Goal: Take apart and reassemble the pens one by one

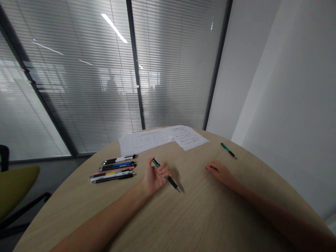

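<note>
Pen (172, 182) clasped in left hand (153, 179), tip angled off right. Right hand (218, 170) loosely curled at table (183, 224), can't tell if pinched closed. Pens (118, 165) off left, green pen (228, 150) beyond right hand, papers (147, 140) behind, blinds (175, 70) at back.

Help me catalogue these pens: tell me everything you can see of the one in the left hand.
The pen is slim, with a green barrel, black grip and an exposed, tapered, silvery, metal-looking tip; the barrel may be plastic. It slants across the left hand, its upper end at the thumb, its tip pointing nearer and to the person's right. Curled fingers hide its middle. Whether the tip touches the table is unclear.
</note>
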Demonstrator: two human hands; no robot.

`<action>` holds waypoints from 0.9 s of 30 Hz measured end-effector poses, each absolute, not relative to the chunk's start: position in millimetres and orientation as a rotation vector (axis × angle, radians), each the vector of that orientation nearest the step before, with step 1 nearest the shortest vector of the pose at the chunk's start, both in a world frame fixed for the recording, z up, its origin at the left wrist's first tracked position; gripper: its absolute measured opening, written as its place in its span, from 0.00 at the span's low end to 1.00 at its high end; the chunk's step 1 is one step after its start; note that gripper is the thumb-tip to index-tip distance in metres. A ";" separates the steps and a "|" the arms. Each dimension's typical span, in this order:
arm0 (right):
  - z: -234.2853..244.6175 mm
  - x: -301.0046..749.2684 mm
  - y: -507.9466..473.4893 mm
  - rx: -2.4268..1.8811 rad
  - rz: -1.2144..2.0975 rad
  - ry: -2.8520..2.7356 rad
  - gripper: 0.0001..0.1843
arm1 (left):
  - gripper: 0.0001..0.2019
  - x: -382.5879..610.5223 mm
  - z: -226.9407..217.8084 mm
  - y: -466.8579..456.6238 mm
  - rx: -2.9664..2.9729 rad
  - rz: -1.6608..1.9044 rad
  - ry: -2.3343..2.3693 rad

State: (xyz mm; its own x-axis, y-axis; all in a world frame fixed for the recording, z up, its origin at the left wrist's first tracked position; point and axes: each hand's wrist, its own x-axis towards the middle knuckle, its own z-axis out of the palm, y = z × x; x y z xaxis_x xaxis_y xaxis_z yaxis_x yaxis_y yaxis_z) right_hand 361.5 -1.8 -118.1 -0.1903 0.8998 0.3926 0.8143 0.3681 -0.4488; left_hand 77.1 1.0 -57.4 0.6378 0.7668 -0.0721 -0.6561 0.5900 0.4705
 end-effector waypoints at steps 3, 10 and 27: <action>-119.2 362.0 -1.7 -1.475 0.161 -2.040 0.13 | 0.28 77.7 -57.6 0.5 0.428 0.856 0.290; -113.7 340.7 -18.7 -1.313 0.029 -2.180 0.14 | 0.30 84.5 -61.9 -1.2 0.457 0.859 0.248; -103.5 290.5 -51.8 -1.324 0.404 -2.027 0.08 | 0.12 100.6 -78.0 -9.5 0.759 0.861 0.493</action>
State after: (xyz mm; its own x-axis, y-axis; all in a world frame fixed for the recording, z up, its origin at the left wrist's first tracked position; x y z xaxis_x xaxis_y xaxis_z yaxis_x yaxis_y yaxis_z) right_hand 290.5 -51.8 -103.5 -0.2572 0.8941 0.3667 0.6854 0.4363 -0.5830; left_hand 100.6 -9.5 -78.0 0.5684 0.8180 -0.0882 -0.4900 0.4226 0.7625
